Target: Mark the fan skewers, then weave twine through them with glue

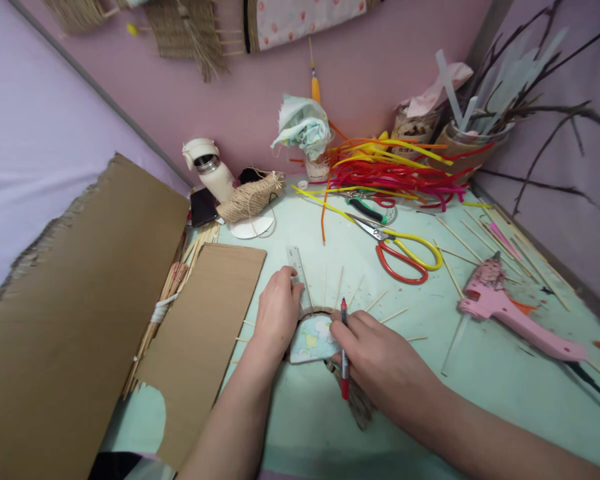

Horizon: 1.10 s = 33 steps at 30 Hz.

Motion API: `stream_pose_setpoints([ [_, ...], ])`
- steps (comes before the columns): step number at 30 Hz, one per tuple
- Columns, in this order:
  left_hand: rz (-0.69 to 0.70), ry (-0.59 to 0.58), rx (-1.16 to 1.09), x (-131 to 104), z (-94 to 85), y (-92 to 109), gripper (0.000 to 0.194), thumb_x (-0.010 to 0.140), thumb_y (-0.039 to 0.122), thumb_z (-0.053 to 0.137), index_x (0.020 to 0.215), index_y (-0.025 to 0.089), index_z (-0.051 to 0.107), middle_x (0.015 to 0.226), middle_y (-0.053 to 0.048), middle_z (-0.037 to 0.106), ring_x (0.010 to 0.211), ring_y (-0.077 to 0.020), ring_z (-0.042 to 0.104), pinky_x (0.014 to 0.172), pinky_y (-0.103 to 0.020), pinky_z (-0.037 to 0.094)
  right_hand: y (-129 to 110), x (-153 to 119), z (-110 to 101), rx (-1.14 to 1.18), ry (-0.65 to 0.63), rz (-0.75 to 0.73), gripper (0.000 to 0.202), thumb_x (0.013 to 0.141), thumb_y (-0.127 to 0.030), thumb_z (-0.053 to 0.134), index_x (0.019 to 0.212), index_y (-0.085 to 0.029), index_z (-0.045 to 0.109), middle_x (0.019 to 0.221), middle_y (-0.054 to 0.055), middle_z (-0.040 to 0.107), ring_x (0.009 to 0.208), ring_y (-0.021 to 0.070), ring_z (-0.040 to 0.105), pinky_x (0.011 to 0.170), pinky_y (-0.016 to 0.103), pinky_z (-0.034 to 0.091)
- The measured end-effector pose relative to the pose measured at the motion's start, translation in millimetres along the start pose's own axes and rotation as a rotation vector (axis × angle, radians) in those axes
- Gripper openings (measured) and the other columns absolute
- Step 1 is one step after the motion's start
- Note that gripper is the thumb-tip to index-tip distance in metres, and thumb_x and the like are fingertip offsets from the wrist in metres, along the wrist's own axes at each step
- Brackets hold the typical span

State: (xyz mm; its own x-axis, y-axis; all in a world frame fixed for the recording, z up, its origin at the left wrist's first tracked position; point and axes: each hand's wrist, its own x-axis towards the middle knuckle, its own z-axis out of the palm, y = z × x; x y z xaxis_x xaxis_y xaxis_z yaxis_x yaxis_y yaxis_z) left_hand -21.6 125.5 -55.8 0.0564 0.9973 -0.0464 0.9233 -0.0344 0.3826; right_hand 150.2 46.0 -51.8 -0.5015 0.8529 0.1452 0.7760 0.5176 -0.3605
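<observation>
Your cloth half-round (310, 341) lay flat on the green table (300, 427), between your two hands, its straight edge toward you and its dark arched rim away. Thin sticks (359, 291) fanned outward from that rim. Your left hand (279, 309) rested at its left side, the fingers drawn close together over the ruler (293, 255), which ran outward beside one stick; whether they pinched or merely pressed it, one could not tell. Your right hand (373, 350) pinched the marker (345, 360) between thumb and fingers, red end away from you, the thumb tip at the cloth's right edge. A tassel (361, 403) showed partly beneath that hand.

Margins: on the left, the stick ends came right up to the edge of the cardboard (215, 293), giving little room there. On the right, a strip of tabletop separated the sticks from the glue gun (525, 330). Beyond the fan, another strip reached to the scissors (403, 275), whose handles pointed right. Nearest you, bare green surface extended from the straight edge toward your body.
</observation>
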Motion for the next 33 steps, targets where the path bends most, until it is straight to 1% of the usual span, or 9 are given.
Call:
stream_pose_setpoints([
  [4,-0.001,-0.007,-0.001,0,0.7,0,0.021,0.089,0.021,0.048,0.109,0.018,0.055,0.096,-0.008,0.065,0.089,-0.0219,0.062,0.078,-0.033,0.044,2,1,-2,-0.01,0.0,-0.005,0.02,0.076,-0.007,0.064,0.092,-0.016,0.056,0.081,0.005,0.059,0.076,0.0219,0.055,0.064,0.031,0.045],
  [8,0.01,-0.007,-0.005,0,1.0,-1,0.021,0.089,0.021,0.048,0.109,0.018,0.054,0.096,-0.009,0.065,0.089,-0.0223,0.061,0.077,-0.033,0.044,6,5,-12,0.039,0.127,-0.003,0.023,0.083,-0.018,0.063,0.104,-0.013,0.056,0.091,0.011,0.064,0.084,0.0249,0.059,0.07,0.035,0.048],
  [12,0.015,-0.005,0.001,0,1.5,-1,0.019,0.089,0.021,0.048,0.107,0.019,0.054,0.095,-0.008,0.065,0.09,-0.0225,0.061,0.077,-0.033,0.044,6,8,-39,0.322,0.197,0.133,0.018,0.095,-0.029,0.046,0.105,-0.019,0.057,0.083,0.005,0.066,0.073,0.018,0.061,0.065,0.029,0.047],
  [15,0.022,-0.005,0.005,0,1.9,-1,0.019,0.089,0.021,0.048,0.107,0.019,0.054,0.094,-0.008,0.065,0.09,-0.0226,0.061,0.076,-0.032,0.044,4,15,-59,0.584,0.244,0.188,0.024,0.097,-0.031,0.039,0.103,-0.021,0.06,0.083,0.002,0.066,0.073,0.0149,0.06,0.065,0.026,0.045],
  [17,0.033,-0.004,0.006,1,2.0,-1,0.019,0.089,0.02,0.048,0.107,0.018,0.054,0.095,-0.008,0.065,0.09,-0.0227,0.061,0.076,-0.032,0.044,4,24,-64,0.686,0.289,0.25,0.028,0.096,-0.032,0.038,0.095,-0.02,0.063,0.08,0.002,0.064,0.072,0.0148,0.058,0.064,0.026,0.044],
  [20,0.047,0.002,0.009,1,2.0,-2,0.019,0.088,0.02,0.048,0.106,0.018,0.054,0.094,-0.009,0.065,0.09,-0.0228,0.061,0.075,-0.032,0.044,8,41,-54,0.798,0.309,0.426,0.027,0.092,-0.033,0.04,0.086,-0.02,0.064,0.063,-0.002,0.054,0.058,0.0136,0.05,0.053,0.025,0.037],
  [23,0.053,0.005,0.013,2,2.5,-3,0.018,0.088,0.019,0.049,0.105,0.018,0.055,0.092,-0.009,0.065,0.088,-0.0229,0.061,0.075,-0.032,0.044,13,56,-31,0.897,0.308,0.516,0.013,0.083,-0.028,0.05,0.085,-0.02,0.059,0.062,-0.004,0.053,0.055,0.0125,0.047,0.052,0.024,0.036],
  [28,0.068,0.002,0.018,3,3.9,-4,0.018,0.088,0.02,0.05,0.105,0.018,0.054,0.092,-0.009,0.066,0.088,-0.0229,0.061,0.075,-0.032,0.044,19,62,2,0.866,0.279,0.508,0.009,0.077,-0.026,0.054,0.079,-0.019,0.059,0.066,-0.002,0.059,0.058,0.0133,0.052,0.056,0.025,0.038],
  [33,0.063,0.009,0.021,2,3.4,-4,0.017,0.088,0.02,0.049,0.104,0.018,0.054,0.093,-0.008,0.065,0.088,-0.0225,0.061,0.074,-0.031,0.043,22,56,7,0.862,0.316,0.469,0.016,0.085,-0.029,0.049,0.081,-0.019,0.06,0.067,-0.002,0.06,0.062,0.0138,0.055,0.06,0.026,0.039],
])
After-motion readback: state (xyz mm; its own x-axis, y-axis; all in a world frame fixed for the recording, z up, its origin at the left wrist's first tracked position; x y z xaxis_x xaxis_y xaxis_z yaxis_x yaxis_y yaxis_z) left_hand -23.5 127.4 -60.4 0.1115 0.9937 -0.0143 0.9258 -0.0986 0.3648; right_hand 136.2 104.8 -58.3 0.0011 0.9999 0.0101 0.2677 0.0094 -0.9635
